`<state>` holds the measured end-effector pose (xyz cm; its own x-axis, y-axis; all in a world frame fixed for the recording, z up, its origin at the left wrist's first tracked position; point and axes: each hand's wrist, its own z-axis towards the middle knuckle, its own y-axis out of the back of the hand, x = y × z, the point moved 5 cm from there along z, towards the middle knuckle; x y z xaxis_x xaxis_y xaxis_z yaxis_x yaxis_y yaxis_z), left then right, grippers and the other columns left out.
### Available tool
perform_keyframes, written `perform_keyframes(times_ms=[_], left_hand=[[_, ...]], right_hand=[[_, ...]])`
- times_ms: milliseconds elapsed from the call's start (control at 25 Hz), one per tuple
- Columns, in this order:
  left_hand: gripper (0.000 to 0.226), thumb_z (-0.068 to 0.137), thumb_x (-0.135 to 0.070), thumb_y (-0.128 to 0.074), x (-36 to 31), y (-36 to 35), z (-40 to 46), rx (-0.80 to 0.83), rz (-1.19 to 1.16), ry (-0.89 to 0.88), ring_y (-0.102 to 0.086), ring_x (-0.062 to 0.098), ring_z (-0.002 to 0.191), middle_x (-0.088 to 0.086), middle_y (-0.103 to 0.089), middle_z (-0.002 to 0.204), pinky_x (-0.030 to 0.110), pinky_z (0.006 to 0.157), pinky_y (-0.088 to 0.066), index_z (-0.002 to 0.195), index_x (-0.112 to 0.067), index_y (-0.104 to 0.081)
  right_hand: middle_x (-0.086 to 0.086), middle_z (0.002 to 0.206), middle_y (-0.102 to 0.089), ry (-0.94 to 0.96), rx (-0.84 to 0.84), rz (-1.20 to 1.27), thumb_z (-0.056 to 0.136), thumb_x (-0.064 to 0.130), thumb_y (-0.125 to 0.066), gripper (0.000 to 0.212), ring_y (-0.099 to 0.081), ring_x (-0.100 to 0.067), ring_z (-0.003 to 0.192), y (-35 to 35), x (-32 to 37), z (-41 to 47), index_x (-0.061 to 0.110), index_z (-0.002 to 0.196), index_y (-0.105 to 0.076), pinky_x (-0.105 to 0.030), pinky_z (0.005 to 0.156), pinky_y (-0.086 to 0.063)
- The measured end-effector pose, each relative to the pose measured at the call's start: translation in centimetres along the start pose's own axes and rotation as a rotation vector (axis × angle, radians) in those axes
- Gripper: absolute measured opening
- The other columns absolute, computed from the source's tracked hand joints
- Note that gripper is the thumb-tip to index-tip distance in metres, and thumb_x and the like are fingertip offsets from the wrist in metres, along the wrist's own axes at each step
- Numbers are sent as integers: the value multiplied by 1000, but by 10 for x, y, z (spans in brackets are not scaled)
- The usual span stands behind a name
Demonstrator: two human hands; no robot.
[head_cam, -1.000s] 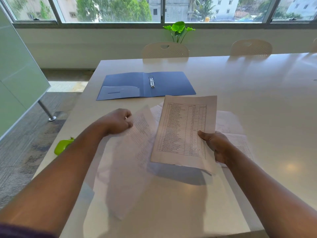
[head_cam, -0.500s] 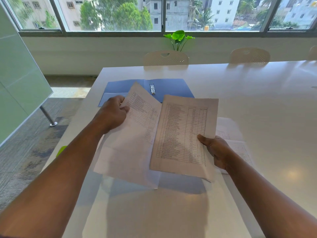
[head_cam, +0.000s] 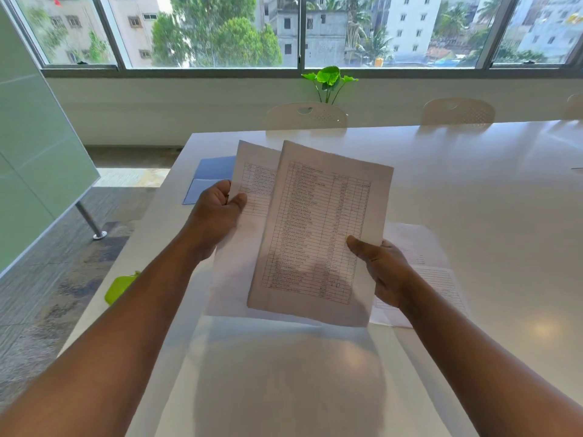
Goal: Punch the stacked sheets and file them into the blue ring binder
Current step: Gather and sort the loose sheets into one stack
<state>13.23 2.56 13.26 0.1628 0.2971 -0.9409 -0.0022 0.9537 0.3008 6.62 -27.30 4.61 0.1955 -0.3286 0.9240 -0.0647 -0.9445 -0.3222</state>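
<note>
Left hand closed on rear white printed sheet; right hand pinching front white table-printed sheet, both lifted above white desk, hiding most of blue ring binder.

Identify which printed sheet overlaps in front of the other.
The sheet in the right hand, with the full table showing. It covers the right edge of the sheet pinched by the left hand.
</note>
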Motion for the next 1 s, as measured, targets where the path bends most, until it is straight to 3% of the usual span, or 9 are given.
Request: perform_keyframes(times_ms=[200, 440, 560, 640, 800, 1000], left_hand=[[22, 108, -20, -49, 5, -13, -7, 29, -208, 25, -72, 20, 105, -1, -75, 117, 36, 91, -59, 119, -18, -68], [28, 110, -25, -41, 9, -25, -15, 40, -301, 24, -74, 11, 94, -10, -77, 101, 23, 73, -59, 110, -23, -69], [28, 103, -37, -55, 9, -31, -19, 46, -293, -10, -74, 19, 98, -2, -75, 110, 30, 78, -62, 119, -17, -65], [30, 97, -32, -65, 9, -31, -19, 2, -176, -45, -73, 20, 98, -4, -73, 113, 31, 80, -62, 123, -18, -61], [23, 98, -22, -67, 7, -28, -20, -37, -172, -87, -72, 13, 96, -10, -71, 112, 21, 72, -59, 120, -24, -62], [23, 97, -21, -67, -4, -16, -24, -88, -166, -180, -71, 7, 98, -12, -70, 112, 15, 73, -58, 118, -29, -59]], right_hand=[[-11, 125, -73, 52, 20, 19, 100, 9, -61, 32, -70, -31, 115, -8, 2, 4, 13, 131, -63, -54, 100, -53], [-5, 125, -73, 248, 22, -79, 96, 1, -65, 39, -69, -25, 118, -17, 5, 9, 16, 131, -59, -42, 100, -54], [9, 111, -75, 320, -70, -177, 91, 7, -74, 52, -71, -22, 110, -16, 7, 9, 27, 130, -45, -40, 93, -60], [15, 107, -75, 364, -69, -224, 91, 11, -76, 62, -73, -16, 106, -20, 10, 8, 30, 134, -35, -36, 85, -63], [5, 114, -76, 411, -80, -245, 90, 15, -77, 42, -73, -21, 106, -25, 21, 6, 22, 127, -56, -46, 90, -61], [5, 111, -77, 459, -29, -240, 91, 14, -75, 31, -74, -20, 102, -37, 42, -1, 25, 118, -66, -36, 77, -64]])
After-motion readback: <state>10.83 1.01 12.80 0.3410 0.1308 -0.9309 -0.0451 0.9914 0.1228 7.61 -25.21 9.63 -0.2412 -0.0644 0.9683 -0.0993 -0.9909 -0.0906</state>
